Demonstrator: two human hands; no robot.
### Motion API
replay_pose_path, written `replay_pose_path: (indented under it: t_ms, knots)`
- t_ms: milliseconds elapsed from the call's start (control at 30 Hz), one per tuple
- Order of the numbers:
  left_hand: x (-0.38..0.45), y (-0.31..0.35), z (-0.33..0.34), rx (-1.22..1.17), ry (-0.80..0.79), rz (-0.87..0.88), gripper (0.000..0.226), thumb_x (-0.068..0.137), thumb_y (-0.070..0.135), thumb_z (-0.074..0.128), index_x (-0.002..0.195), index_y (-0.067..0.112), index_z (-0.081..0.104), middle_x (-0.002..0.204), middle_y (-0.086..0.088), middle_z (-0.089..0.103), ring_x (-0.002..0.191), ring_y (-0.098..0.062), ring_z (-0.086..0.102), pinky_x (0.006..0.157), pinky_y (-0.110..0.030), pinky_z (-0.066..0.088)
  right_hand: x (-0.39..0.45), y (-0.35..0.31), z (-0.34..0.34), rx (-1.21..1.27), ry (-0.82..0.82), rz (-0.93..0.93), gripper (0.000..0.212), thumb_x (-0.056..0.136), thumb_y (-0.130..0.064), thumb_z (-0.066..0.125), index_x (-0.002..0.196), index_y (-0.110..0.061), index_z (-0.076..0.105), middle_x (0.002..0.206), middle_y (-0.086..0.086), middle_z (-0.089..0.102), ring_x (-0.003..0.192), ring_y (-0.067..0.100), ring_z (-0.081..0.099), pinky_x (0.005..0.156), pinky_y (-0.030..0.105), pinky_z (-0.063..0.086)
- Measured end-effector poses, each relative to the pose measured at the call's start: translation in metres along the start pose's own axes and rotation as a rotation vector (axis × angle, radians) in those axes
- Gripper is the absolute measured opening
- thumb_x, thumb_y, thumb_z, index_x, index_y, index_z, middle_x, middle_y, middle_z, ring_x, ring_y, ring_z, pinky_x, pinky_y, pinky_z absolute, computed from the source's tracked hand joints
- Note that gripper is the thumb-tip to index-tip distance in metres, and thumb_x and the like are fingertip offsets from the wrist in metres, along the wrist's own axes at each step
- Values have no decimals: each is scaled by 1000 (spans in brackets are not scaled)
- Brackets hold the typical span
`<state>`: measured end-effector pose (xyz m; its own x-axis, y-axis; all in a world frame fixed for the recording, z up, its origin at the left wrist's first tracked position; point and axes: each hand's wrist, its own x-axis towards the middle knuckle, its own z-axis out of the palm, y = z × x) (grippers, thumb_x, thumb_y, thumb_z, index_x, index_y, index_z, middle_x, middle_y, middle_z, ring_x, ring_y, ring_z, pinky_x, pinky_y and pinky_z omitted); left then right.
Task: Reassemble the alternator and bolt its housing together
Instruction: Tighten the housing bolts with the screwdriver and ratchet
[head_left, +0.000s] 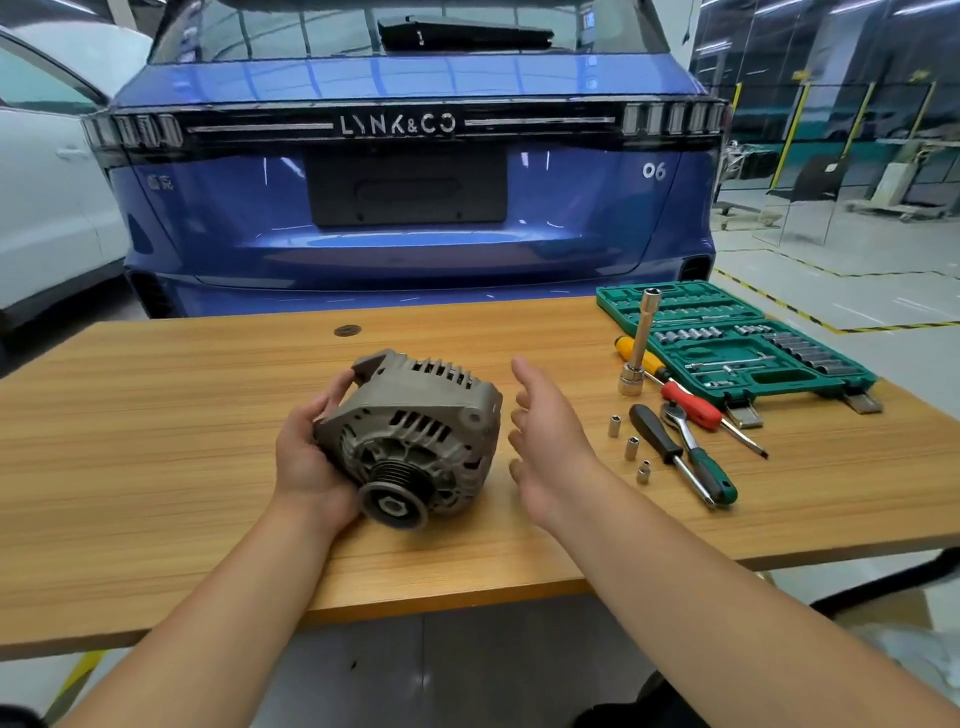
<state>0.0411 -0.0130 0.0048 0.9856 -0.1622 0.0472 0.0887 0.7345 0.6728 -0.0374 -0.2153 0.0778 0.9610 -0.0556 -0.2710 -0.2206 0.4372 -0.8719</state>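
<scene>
A grey alternator (415, 421) rests on the wooden table (156, 441), its black pulley tilted toward me. My left hand (306, 452) grips its left side, thumb on the mounting ear and fingers curled under the housing. A short gap to the right of the housing, my right hand (545, 431) hovers with relaxed, straight fingers, palm facing the alternator and holding nothing. Three small sockets (631, 447) stand on the table to the right of that hand.
At the right lie a black-handled driver (665, 447), a green-handled ratchet (701, 457), a red-handled screwdriver (696, 410) and an upright long socket extension (641, 343). An open green socket case (737, 338) sits at the back right. A blue car stands behind the table.
</scene>
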Motion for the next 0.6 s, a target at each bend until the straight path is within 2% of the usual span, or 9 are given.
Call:
replay_pose_path:
  t_ms: [33,67,100,133,167,300,400,433,600]
  knots:
    - [0,0,0,-16,15,-14,41,92,46,51,122,25,71,129,-13,71,109,-37,72,93,-57,56,-2,-1,3,-3,1,76,36,96,-56,54,115,-25,62,125,1,64,110,23,63,88,44,51]
    - [0,1,-1,-36,29,-30,48,91,51,54,130,26,67,133,-14,70,113,-39,71,98,-59,52,-5,-2,6,22,-31,131,30,94,-52,60,101,-23,63,105,2,74,90,23,70,70,39,56]
    - [-1,1,-2,-58,38,-48,55,89,55,57,137,27,62,135,-15,68,117,-41,69,100,-61,50,-9,-1,10,45,-65,150,28,92,-49,63,97,-22,64,86,3,78,74,22,74,59,36,58]
    - [-1,2,-1,-80,41,-63,62,87,58,60,141,28,59,136,-16,68,119,-43,67,101,-64,48,-10,2,12,53,-100,127,26,91,-46,65,99,-21,66,75,2,78,66,20,76,55,36,59]
    - [-2,2,-1,-99,42,-74,67,84,61,63,143,28,58,136,-18,68,119,-46,66,100,-66,47,-12,5,15,57,-105,94,24,90,-43,68,102,-21,68,74,2,77,65,20,76,58,37,61]
    - [-7,3,2,-149,82,-80,80,75,67,71,142,24,58,137,-20,66,121,-50,64,100,-71,45,-16,10,26,128,-61,50,26,88,-22,69,112,-12,65,96,12,75,86,31,72,70,43,61]
    - [-9,5,5,-181,125,-46,85,70,70,71,140,22,61,140,-11,66,125,-44,64,105,-67,43,-15,12,20,235,-86,31,19,78,-12,63,97,-10,64,76,9,73,75,30,69,65,41,60]
    - [-10,6,7,-179,136,-21,85,70,70,70,140,22,62,139,-7,67,124,-40,66,106,-65,44,-16,13,17,278,-106,21,25,72,-12,62,97,-10,63,76,9,72,76,30,68,64,40,59]
    - [-7,7,15,-124,159,118,70,77,65,63,130,19,66,131,0,72,121,-27,69,103,-52,49,-9,30,1,324,-140,-107,63,55,-11,57,118,-6,62,113,17,65,104,36,62,79,43,58]
